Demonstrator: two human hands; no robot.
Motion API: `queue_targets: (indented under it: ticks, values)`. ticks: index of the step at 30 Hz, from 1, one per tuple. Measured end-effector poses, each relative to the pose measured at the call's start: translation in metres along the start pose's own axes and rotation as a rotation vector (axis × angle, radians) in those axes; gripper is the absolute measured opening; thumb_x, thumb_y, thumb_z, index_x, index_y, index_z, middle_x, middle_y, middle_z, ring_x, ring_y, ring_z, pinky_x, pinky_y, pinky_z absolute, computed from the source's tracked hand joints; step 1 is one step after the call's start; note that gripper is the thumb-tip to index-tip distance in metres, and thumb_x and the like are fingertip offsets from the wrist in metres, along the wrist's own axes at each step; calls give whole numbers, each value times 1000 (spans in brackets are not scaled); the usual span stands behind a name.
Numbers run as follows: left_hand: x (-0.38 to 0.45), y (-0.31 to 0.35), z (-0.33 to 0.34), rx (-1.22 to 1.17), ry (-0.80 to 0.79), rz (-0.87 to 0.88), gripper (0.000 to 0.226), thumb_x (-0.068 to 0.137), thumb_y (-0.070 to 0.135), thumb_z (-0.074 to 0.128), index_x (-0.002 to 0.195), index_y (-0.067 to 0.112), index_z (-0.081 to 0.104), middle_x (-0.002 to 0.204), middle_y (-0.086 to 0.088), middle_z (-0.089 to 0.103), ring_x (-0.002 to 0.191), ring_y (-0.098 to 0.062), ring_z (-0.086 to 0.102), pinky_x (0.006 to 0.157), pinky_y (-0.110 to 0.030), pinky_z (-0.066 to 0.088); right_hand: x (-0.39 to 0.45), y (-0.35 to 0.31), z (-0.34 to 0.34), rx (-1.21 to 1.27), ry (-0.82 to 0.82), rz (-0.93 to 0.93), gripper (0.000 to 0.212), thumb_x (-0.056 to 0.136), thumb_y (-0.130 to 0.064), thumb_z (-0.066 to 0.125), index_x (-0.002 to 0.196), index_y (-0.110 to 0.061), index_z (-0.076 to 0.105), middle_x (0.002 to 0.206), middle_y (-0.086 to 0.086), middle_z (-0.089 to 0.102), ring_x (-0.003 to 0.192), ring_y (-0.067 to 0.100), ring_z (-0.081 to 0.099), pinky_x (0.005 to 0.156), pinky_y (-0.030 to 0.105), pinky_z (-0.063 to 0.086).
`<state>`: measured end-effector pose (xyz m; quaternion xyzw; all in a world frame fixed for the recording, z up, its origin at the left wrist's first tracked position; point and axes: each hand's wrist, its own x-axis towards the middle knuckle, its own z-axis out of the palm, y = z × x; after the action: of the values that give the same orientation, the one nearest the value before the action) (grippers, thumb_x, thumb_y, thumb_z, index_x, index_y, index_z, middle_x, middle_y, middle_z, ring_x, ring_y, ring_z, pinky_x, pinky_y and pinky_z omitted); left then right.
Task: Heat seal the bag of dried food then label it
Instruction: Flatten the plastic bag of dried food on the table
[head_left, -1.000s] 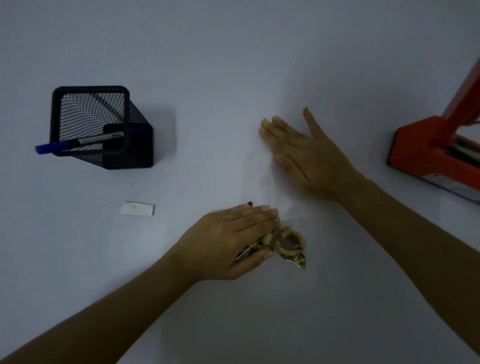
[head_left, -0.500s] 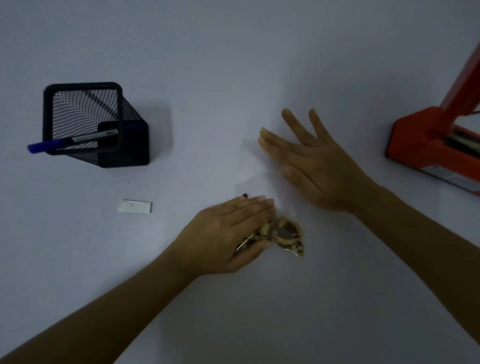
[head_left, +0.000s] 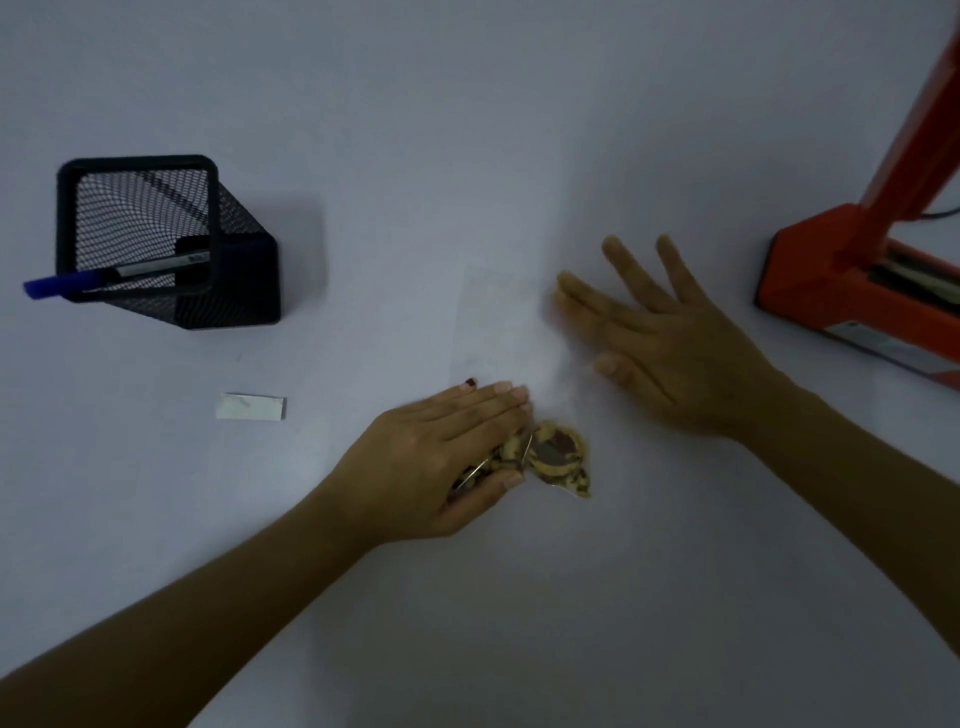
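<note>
Clear bag (head_left: 501, 332) flat on worktop (head_left: 467, 130) mid-scene, dried food (head_left: 553, 457) bunched at near end. Left hand (head_left: 441, 457) presses straight fingers (head_left: 493, 397) on food end. Right hand (head_left: 670, 343) spread open, blurred, beside bag's empty upper part; contact unclear. Orange heat sealer (head_left: 852, 280) far right, label (head_left: 251, 407) left.

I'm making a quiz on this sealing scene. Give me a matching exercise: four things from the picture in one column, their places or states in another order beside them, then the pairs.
Things:
1. blue marker pen
2. small white paper label
3. orange heat sealer
4. clear plastic bag of dried food

Places or states:
A. at the right edge of the table
B. under the left hand
C. in the black mesh pen holder
D. lying flat, below the holder

Pairs: 1-C, 2-D, 3-A, 4-B
</note>
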<state>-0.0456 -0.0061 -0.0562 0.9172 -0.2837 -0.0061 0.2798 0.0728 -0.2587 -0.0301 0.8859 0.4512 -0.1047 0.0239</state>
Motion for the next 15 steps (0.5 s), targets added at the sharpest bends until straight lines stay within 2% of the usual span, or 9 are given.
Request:
queue_targets:
  ticks: [4,10,13,15]
  values:
    - [0,1,0,14,6,5,50,94,43,51,129,9,60,135,-4,58,127,-13,52,109,-27,40,-21,-30,15,12,-34,-184,56,102,-43,10,150,-17,25,157,1,23,148,31,9,117,61,5]
    - [-1,1,2,14,13,6,51,94,44,50,131,9,58,137,-4,56,129,-13,51,110,-26,39,-18,3,12,-17,-61,-75,55,103,-42,10,151,-20,24,157,-4,24,148,33,9,115,63,5]
    - [0,0,1,27,19,1,51,94,44,50,131,10,58,137,-3,55,129,-12,50,109,-26,39,-16,-9,5,42,21,-7,56,103,-42,9,150,-16,25,156,0,26,148,32,9,116,61,3]
    - [1,0,-1,28,22,4,50,94,44,50,131,10,58,136,-3,57,128,-12,51,109,-26,39,-15,-30,2,103,57,-38,57,102,-42,9,150,-14,24,157,1,25,148,32,8,117,60,3]
